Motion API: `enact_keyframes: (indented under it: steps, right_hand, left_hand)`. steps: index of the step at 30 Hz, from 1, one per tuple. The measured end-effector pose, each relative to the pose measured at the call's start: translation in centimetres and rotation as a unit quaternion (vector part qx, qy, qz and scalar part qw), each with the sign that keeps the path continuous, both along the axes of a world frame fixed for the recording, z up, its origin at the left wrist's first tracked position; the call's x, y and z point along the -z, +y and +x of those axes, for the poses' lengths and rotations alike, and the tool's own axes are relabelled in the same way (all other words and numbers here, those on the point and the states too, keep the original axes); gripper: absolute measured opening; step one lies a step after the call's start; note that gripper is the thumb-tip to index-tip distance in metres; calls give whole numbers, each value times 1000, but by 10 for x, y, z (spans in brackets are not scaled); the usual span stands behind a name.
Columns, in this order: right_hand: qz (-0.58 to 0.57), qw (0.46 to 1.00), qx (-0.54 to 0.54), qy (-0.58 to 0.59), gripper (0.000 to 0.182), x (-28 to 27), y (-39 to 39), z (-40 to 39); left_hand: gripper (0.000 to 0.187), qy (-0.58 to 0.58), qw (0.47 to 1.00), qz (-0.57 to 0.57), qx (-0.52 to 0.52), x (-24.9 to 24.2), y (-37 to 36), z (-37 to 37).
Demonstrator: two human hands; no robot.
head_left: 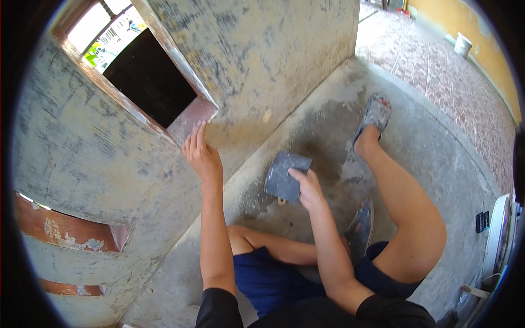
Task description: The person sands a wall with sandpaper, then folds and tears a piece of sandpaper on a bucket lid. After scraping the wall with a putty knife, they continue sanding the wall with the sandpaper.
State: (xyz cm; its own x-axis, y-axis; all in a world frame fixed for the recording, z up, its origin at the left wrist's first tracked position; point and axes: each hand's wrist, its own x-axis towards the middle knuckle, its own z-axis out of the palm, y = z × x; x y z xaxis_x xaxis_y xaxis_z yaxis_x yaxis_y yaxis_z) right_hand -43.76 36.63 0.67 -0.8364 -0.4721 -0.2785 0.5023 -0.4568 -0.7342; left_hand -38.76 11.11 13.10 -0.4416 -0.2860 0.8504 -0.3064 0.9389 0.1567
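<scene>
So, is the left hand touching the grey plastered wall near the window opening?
Touching. The head view shows the left hand lying flat on the grey plastered wall, fingertips at the window sill's corner.

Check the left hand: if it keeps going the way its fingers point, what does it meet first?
Probably the reddish window sill: the left hand lies against the wall, fingers pointing up at the sill's edge.

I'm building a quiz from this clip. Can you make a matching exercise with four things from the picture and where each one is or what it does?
Things:
1. left hand
2. right hand
3. sandpaper sheet
4. white bucket

Places or states:
A. far off, beside the yellow wall
B. flat against the wall below the window opening
C. grey, held above the concrete floor
D. gripping the sheet by its lower edge

Pairs: 1-B, 2-D, 3-C, 4-A
</scene>
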Motion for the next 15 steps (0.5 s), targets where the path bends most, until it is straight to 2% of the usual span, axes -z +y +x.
enact_keyframes:
  steps: [15]
  right_hand:
    - [-2,1000,-27,-12,20,-2,-15,15]
  left_hand:
    - [45,28,999,21,-14,-1,1,-6]
